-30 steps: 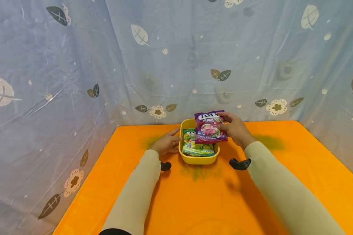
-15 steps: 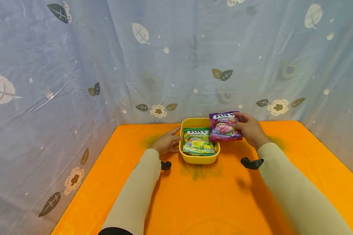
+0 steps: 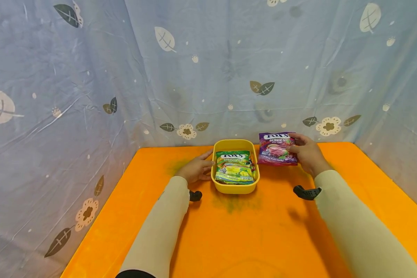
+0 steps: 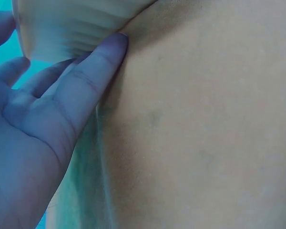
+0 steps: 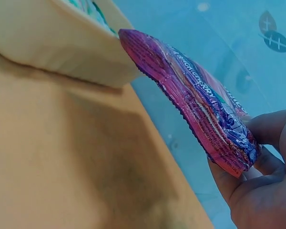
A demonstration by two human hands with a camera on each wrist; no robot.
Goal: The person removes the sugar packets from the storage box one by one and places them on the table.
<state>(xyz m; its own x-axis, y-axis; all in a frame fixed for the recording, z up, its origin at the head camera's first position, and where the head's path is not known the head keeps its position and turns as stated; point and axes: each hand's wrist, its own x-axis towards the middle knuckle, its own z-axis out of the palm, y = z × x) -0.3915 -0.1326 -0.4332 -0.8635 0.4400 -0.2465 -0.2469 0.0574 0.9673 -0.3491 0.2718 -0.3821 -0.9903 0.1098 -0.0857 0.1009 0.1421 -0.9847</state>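
Note:
My right hand pinches the right edge of a purple Fox's Berries candy bag. The bag is in the air just right of a yellow plastic bin; the right wrist view shows a gap and a shadow below it. In that view my thumb and fingers hold one end of the bag. Inside the bin lies a green Fox's candy bag, on top of other packets that are mostly hidden. My left hand rests against the bin's left side, with its fingers fairly straight in the left wrist view.
The bin stands on an orange tabletop, toward its far edge. A blue leaf-and-flower curtain hangs behind and on both sides. Each wrist carries a black strap-like mount.
My right hand has moved rightward with the purple candy bag, from over the bin to beside it, uncovering the green bag. My left hand has stayed at the bin.

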